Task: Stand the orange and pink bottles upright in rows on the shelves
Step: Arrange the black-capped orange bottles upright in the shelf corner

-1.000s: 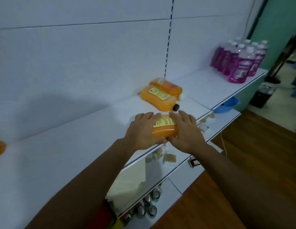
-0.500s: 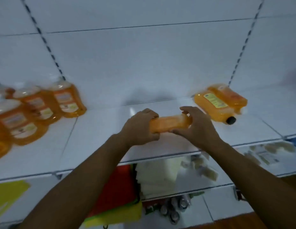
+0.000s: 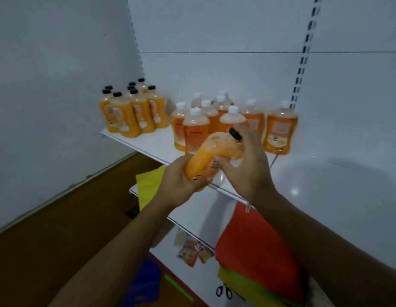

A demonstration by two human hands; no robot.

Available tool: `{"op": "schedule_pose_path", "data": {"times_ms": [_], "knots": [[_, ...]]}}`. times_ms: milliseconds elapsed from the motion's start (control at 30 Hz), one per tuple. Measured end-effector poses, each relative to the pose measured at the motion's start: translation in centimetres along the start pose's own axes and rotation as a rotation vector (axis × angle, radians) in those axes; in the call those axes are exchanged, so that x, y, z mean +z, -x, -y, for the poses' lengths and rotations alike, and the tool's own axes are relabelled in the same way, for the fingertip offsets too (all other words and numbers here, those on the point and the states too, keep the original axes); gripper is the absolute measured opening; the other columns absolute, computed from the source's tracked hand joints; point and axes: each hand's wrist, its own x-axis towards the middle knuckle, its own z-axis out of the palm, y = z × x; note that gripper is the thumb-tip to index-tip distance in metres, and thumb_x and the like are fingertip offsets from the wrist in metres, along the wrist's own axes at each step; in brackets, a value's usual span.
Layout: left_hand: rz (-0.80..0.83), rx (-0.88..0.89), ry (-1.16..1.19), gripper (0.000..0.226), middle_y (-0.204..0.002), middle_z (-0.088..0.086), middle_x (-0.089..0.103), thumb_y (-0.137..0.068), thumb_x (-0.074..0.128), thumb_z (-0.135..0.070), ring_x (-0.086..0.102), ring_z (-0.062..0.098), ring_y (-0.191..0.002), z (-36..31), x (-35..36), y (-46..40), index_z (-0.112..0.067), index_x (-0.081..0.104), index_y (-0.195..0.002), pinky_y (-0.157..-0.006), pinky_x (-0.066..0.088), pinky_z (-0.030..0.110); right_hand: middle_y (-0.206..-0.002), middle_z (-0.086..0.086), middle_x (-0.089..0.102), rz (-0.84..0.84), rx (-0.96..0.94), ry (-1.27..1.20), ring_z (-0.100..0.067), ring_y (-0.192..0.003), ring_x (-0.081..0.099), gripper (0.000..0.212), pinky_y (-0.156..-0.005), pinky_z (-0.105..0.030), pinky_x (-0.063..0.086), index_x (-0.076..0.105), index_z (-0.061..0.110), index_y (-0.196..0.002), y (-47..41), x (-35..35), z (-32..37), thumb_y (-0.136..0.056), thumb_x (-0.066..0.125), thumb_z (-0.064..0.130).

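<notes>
Far left on the white shelf [image 3: 148, 140], hard against the side wall [image 3: 59, 85], stands a cluster of black-capped orange bottles [image 3: 130, 111], all upright, the front ones close to the shelf's front edge. Just beside them to the right is a larger group of white-capped orange bottles [image 3: 214, 120], also upright, with one white-capped bottle [image 3: 280, 129] standing a little apart at the right end. Beyond that bottle the shelf runs on bare and wide to the right.

In front of the white-capped group, over the front edge, both hands hold one orange bottle [image 3: 211, 157], tilted, its black cap [image 3: 235, 134] pointing up and right. The left hand [image 3: 181, 180] has its grip wrapped round the bottle's base from below; the right hand [image 3: 243, 167] is curled round the shoulder just under the cap.

Below, a lower shelf [image 3: 192, 216] carries yellow sheets [image 3: 148, 185] at its left edge and a red sheet [image 3: 259, 247] to the right, with scissors [image 3: 223, 292] lying near the bottom.
</notes>
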Motion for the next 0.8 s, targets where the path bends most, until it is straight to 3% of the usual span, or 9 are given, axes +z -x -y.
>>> {"op": "schedule_pose_path", "data": {"times_ms": [100, 200, 300, 400, 500, 600, 667, 733, 800], "knots": [[-0.083, -0.042, 0.068, 0.049, -0.097, -0.006, 0.07, -0.067, 0.086, -0.029, 0.066, 0.005, -0.084, 4.6, -5.0, -1.0, -0.021, 0.064, -0.11, -0.07, 0.051, 0.017, -0.138, -0.006, 0.046, 0.051, -0.055, -0.012, -0.02, -0.129, 0.043, 0.073, -0.105, -0.038, 0.043, 0.042, 0.011, -0.139, -2.4, 7.8, 2.1, -0.077, 0.079, 0.02], [-0.157, -0.058, 0.07, 0.052, -0.101, -0.002, 0.069, -0.064, 0.083, -0.034, 0.066, 0.012, -0.088, 9.5, -9.8, -3.1, -0.021, 0.064, -0.111, -0.074, 0.055, 0.029, -0.143, -0.008, 0.043, 0.11, -0.08, 0.005, -0.023, -0.135, 0.038, 0.076, -0.109, -0.041, 0.038, 0.038, 0.01, -0.143, -4.9, 15.1, 3.5, -0.078, 0.077, 0.021], [-0.201, -0.059, 0.05, 0.046, -0.104, -0.005, 0.064, -0.067, 0.079, -0.043, 0.063, 0.009, -0.093, 13.8, -13.5, -5.3, -0.033, 0.063, -0.109, -0.079, 0.054, 0.038, -0.145, -0.007, 0.041, 0.165, -0.089, -0.003, -0.023, -0.135, 0.037, 0.079, -0.109, -0.043, 0.038, 0.036, 0.012, -0.144, -7.5, 20.9, 4.3, -0.078, 0.077, 0.025], [-0.227, -0.012, 0.075, 0.038, -0.107, -0.016, 0.061, -0.076, 0.076, -0.039, 0.059, 0.001, -0.097, 16.4, -15.8, -8.1, -0.047, 0.055, -0.107, -0.081, 0.053, 0.031, -0.151, -0.003, 0.034, 0.179, -0.079, 0.011, -0.019, -0.139, 0.032, 0.085, -0.109, -0.031, 0.034, 0.033, 0.015, -0.146, -10.1, 25.8, 5.1, -0.077, 0.079, 0.033], [-0.268, 0.061, 0.1, 0.039, -0.104, -0.027, 0.06, -0.085, 0.073, -0.021, 0.059, -0.002, -0.098, 17.5, -16.2, -10.0, -0.041, 0.052, -0.112, -0.079, 0.048, 0.017, -0.153, -0.005, 0.032, 0.156, -0.116, 0.028, -0.021, -0.142, 0.028, 0.085, -0.107, -0.024, 0.027, 0.035, 0.011, -0.145, -11.9, 28.6, 5.1, -0.076, 0.08, 0.029], [-0.323, 0.065, 0.122, 0.037, -0.104, -0.027, 0.056, -0.088, 0.07, -0.024, 0.058, 0.002, -0.097, 19.7, -16.8, -11.8, -0.04, 0.05, -0.114, -0.078, 0.048, 0.019, -0.152, -0.007, 0.032, 0.186, -0.148, 0.04, -0.022, -0.141, 0.029, 0.08, -0.108, -0.026, 0.029, 0.037, 0.009, -0.143, -13.9, 31.5, 4.6, -0.076, 0.079, 0.025], [-0.333, 0.05, 0.166, 0.032, -0.105, -0.022, 0.059, -0.087, 0.069, -0.032, 0.06, 0.003, -0.096, 21.7, -17.3, -12.4, -0.032, 0.052, -0.114, -0.078, 0.052, 0.026, -0.154, -0.006, 0.03, 0.235, -0.176, 0.064, -0.022, -0.141, 0.029, 0.079, -0.107, -0.03, 0.033, 0.037, 0.009, -0.143, -14.8, 33.2, 4.7, -0.078, 0.078, 0.025], [-0.348, 0.004, 0.186, 0.048, -0.111, -0.005, 0.062, -0.084, 0.067, -0.049, 0.063, 0.012, -0.1, 23.5, -18.0, -13.1, -0.02, 0.052, -0.12, -0.08, 0.056, 0.043, -0.155, -0.005, 0.028, 0.269, -0.209, 0.084, -0.022, -0.14, 0.029, 0.076, -0.106, -0.033, 0.035, 0.037, 0.011, -0.145, -15.6, 34.9, 4.9, -0.08, 0.076, 0.025], [-0.354, -0.022, 0.199, 0.056, -0.115, 0.003, 0.063, -0.084, 0.067, -0.049, 0.064, 0.015, -0.103, 24.6, -19.1, -13.9, -0.015, 0.051, -0.126, -0.083, 0.056, 0.044, -0.155, -0.003, 0.027, 0.294, -0.246, 0.089, -0.02, -0.14, 0.029, 0.072, -0.104, -0.027, 0.032, 0.037, 0.015, -0.146, -16.3, 36.3, 5.1, -0.083, 0.072, 0.024]]}}
